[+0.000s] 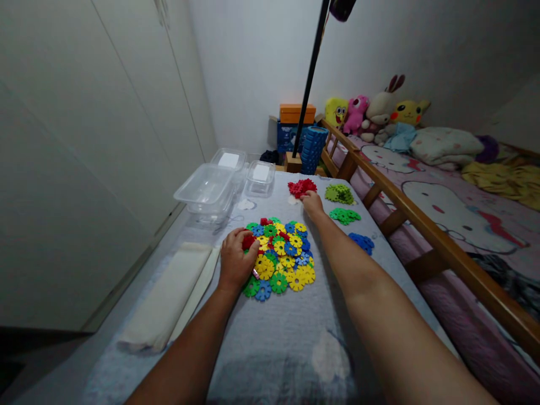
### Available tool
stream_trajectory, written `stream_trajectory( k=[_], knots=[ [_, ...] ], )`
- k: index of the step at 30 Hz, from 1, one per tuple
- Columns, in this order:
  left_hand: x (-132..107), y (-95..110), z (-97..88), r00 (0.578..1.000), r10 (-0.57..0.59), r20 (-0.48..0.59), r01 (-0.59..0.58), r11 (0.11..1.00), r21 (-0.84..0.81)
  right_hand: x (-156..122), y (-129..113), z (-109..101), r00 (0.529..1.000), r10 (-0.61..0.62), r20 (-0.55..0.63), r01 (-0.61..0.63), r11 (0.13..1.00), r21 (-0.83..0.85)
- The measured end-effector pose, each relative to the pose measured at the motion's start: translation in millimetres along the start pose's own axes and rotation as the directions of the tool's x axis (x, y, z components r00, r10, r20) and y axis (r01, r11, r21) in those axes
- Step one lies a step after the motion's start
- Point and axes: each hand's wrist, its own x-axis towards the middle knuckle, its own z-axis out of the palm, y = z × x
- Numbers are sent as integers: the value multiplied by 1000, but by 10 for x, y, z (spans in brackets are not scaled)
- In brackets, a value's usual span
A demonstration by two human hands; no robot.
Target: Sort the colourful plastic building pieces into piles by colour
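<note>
A pile of mixed plastic interlocking discs (pixel 279 282), notched like flowers in yellow, green, blue and red, lies on the cloth-covered table. At its left edge rests my left hand (pixel 236 261), fingers and thumb curled around red interlocking discs (pixel 248 240). My right hand (pixel 313 205) reaches to the far side, its closed fingertips touching a heap of red discs (pixel 300 187); exactly what they pinch is partly hidden. Sorted heaps sit to the right of that hand: light green discs (pixel 340 194), green discs (pixel 345 216) and blue discs (pixel 361 243).
Clear plastic containers (pixel 206 188) stand at the back left, with a smaller clear box (pixel 260 173) beside them. A folded cream cloth (pixel 169 298) lies along the left. A black pole (pixel 311 84) rises behind the table. A wooden bed rail (pixel 396 214) borders the right side.
</note>
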Motion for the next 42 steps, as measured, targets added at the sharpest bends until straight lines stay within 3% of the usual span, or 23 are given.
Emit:
stream_trajectory(
  k=[4, 10, 15, 19, 23, 27, 31, 35, 39, 42],
  knots=[
    [1, 11, -4, 1000, -2, 3, 2, 1000, -17, -119, 4, -50, 999, -14, 39, 10, 996, 92],
    [-5, 13, 1, 1000, -10, 15, 11, 999, -38, -362, 19, -347, 982, -99, 159, 86, 993, 86],
    [-12, 16, 11, 999, -7, 34, 8, 999, -45, -713, 11, -538, 887, -229, 402, 283, 956, -81],
    [-9, 23, 17, 999, 4, 32, -2, 999, -52, -938, 7, -567, 846, -292, 446, 432, 866, -252],
    [0, 15, 20, 999, 15, 34, -13, 998, -56, -1001, -13, -549, 832, -293, 472, 468, 827, -311],
    [9, 1, 24, 999, 17, 35, -15, 999, -46, -1007, -19, -550, 862, -239, 446, 381, 887, -261],
    [9, -4, 23, 999, 17, 39, -15, 999, -37, -1072, -12, -558, 890, -260, 375, 359, 906, -225],
    [8, -8, 11, 999, 14, 38, -14, 1000, -26, -1151, -15, -611, 947, -235, 218, 276, 943, -185],
    [5, -6, -5, 999, 25, 47, -25, 1000, 0, -1231, -2, -859, 966, -244, 84, 250, 965, -75],
    [-33, 17, -14, 996, 29, 89, -34, 998, 51, -1356, 44, -1166, 959, -250, 135, 252, 968, 5]
  ],
)
